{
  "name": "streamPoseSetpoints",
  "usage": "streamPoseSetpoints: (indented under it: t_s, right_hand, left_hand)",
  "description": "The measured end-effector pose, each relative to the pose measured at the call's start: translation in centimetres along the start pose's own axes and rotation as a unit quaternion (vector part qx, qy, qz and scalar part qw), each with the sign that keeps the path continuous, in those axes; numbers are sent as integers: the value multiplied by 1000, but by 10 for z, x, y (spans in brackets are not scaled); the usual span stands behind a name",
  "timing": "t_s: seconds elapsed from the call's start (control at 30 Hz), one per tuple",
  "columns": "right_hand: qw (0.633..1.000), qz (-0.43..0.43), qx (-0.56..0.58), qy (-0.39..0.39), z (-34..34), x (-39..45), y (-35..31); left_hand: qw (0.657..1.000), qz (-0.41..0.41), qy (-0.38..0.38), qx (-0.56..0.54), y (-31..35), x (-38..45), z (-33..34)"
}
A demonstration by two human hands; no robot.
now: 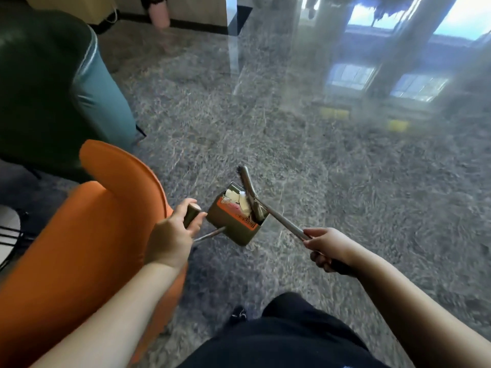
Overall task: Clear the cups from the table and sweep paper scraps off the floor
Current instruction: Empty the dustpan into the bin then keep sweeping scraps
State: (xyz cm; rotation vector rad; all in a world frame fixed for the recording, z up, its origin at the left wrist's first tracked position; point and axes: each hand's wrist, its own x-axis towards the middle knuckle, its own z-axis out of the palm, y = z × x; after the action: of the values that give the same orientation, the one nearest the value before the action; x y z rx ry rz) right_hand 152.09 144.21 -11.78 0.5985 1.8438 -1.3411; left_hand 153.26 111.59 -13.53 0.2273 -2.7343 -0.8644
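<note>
Left hand [172,235] grips the dustpan [233,221] handle knob, fingers curled round it; right hand [328,249] wraps the broom [268,216] shaft, bristle head at 12 o'clock tucked inside the pan; white paper scraps [239,199] sit in there, loose and light; tilt the boxy metal pan and I'd say they spill onto the glossy, marbled stone floor [292,144]; padded orange chair [87,235] crowds at 9 o'clock; no cups in view.

The floor [305,168] is glossy grey stone with pale veining. One chair [87,235] is bright orange, another [53,88] dark green with teal sides. The dustpan [235,220] looks olive-brown with orange print, holding white paper scraps [239,199]. Trousers [287,338] are black.
</note>
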Motion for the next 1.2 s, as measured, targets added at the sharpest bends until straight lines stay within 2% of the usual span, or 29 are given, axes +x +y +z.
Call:
streamPoseSetpoints:
  t_s: [0.13,0.53,0.77,1.07,1.2]
  right_hand:
    - [1000,5,8,-5,-18,52,-61]
    - [999,2,-35,-31,-93,223,-291]
    - [998,1,-62,-31,-87,311,-424]
    - [993,-21,-96,-58,-51,411,-579]
    - [993,-16,-93,-65,-44,460,-646]
  left_hand:
    - [1000,-7,10,25,-4,76,18]
    - [992,-127,-5,2,15,312,74]
    - [986,-167,17,16,-13,436,86]
    - [989,-129,52,51,-71,616,84]
    - [987,-144,56,49,-95,695,86]
